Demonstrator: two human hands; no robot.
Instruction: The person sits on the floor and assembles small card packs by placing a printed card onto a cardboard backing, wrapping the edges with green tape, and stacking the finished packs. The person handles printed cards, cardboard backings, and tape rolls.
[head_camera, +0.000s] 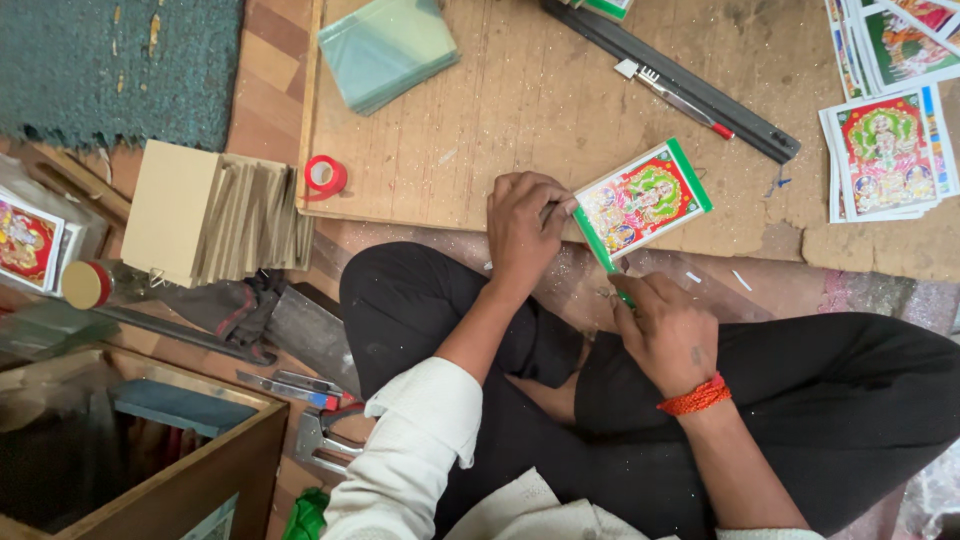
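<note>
The left hand (528, 232) grips one green-bordered picture card (643, 201) at its nine o'clock edge. The right hand (665, 330) is clenched at six o'clock, its tool mostly hidden. The card overhangs the wooden board (520, 110).

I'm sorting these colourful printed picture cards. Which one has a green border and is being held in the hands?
The green-bordered printed picture card held between the left hand and right hand. The red-bordered picture cards lie untouched in a stack at the right on the wooden board.

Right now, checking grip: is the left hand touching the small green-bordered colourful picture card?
Touching. The head view shows the left hand with its fingertips on the green-bordered picture card's left edge.
</note>
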